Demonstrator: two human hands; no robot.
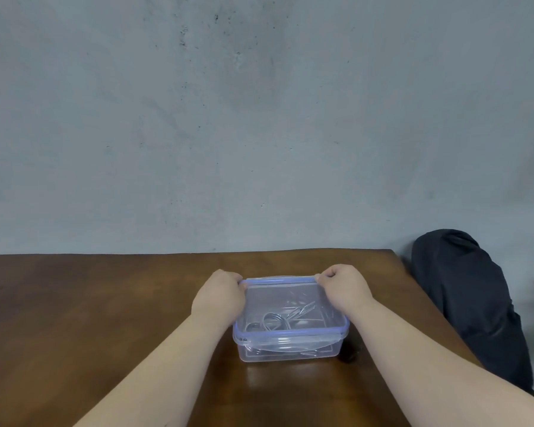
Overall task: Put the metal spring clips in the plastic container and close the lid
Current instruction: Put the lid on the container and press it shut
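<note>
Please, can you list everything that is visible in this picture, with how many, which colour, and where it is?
plastic container: one, clear, on the table near its right part, in front of the person
lid: one, clear with blue rim, lying on the container, far corners held by both hands
metal spring clips: several, silver, inside the container; exact number cannot be told
table: one, dark brown wood, across the lower picture
wall: one, grey-blue, speckled, behind the table
dark cloth bundle: one, black, right of the table, against the wall
left hand: one, on the lid's far left corner
right hand: one, on the lid's far right corner
</note>
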